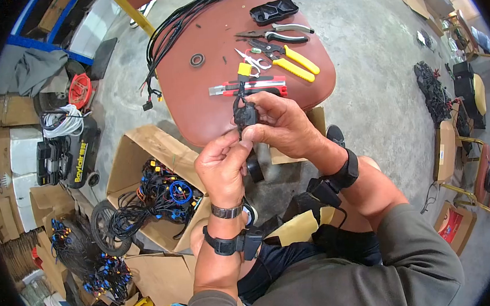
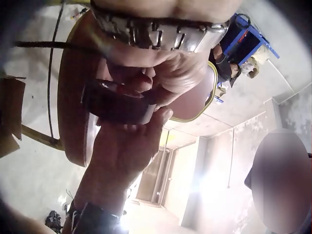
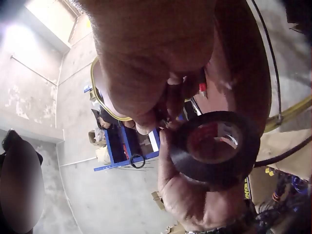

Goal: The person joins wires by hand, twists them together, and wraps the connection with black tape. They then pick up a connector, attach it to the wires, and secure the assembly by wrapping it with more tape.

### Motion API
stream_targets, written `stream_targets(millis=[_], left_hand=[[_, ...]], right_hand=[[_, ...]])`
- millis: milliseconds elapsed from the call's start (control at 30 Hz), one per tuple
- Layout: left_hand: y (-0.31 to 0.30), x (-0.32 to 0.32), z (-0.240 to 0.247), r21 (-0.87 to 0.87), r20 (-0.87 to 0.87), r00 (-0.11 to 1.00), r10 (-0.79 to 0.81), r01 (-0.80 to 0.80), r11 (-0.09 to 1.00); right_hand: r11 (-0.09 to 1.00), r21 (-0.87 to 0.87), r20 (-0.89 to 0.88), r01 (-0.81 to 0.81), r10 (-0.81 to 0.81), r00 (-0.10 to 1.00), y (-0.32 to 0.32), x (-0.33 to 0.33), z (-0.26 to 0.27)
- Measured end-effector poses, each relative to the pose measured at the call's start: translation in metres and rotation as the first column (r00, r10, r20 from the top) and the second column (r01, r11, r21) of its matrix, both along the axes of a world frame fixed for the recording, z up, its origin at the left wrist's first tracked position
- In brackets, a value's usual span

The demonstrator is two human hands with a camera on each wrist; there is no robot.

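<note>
Both hands meet over the front of a brown-red padded seat (image 1: 196,113). My right hand (image 1: 289,123) pinches a black, tape-wrapped cable section (image 1: 246,115) between thumb and fingers. A yellow connector (image 1: 244,69) sticks up from the cable's far end. At its near end, my left hand (image 1: 223,163) pinches the cable between thumb and fingertips, which partly hide it. Just below the hands is a roll of black electrical tape (image 3: 214,176), close by the left palm in the right wrist view. A red-and-black utility knife (image 1: 274,85) lies just beyond the cable.
Farther back on the seat are white-handled scissors (image 1: 258,64), yellow-handled wire strippers (image 1: 295,64), pliers (image 1: 287,36), a black tray (image 1: 274,11), a ring-shaped bearing (image 1: 197,59) and long black cables (image 1: 172,29). A cardboard box (image 1: 125,162) of wiring harnesses stands left, near an air compressor (image 1: 81,154).
</note>
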State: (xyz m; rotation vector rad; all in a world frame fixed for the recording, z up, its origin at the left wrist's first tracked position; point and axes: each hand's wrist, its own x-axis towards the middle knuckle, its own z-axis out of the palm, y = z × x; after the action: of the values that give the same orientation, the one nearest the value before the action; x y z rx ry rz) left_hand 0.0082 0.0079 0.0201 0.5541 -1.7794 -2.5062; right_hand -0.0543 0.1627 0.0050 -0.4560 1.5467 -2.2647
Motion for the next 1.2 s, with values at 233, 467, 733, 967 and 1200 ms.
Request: stream_targets(millis=[233,467,733,967,1200], left_hand=[[-0.012,-0.006,-0.004,0.181,-0.103,0.99,0.095,-0.075,0.981],[-0.023,-0.008,-0.014,0.302,-0.211,0.976,0.05,0.016,0.953],[-0.038,-0.004,-0.011,0.381,-0.212,0.976,-0.05,0.13,0.916],[-0.035,-0.002,-0.007,0.43,-0.25,0.967,-0.048,0.156,0.889],[-0.029,0.003,0.003,0.235,-0.249,0.964,-0.091,0.152,0.96]], right_hand=[[0.988,0.048,-0.074,-0.144,0.147,0.986,0.0,0.004,0.007],[0.911,0.21,0.02,-0.356,0.36,0.933,0.003,0.001,0.006],[0.855,0.336,0.052,-0.394,0.401,0.914,0.018,-0.011,0.018],[0.867,0.452,-0.17,-0.21,0.315,0.934,0.017,-0.011,0.009],[0.892,0.427,-0.241,-0.146,0.268,0.933,0.017,-0.014,0.021]])
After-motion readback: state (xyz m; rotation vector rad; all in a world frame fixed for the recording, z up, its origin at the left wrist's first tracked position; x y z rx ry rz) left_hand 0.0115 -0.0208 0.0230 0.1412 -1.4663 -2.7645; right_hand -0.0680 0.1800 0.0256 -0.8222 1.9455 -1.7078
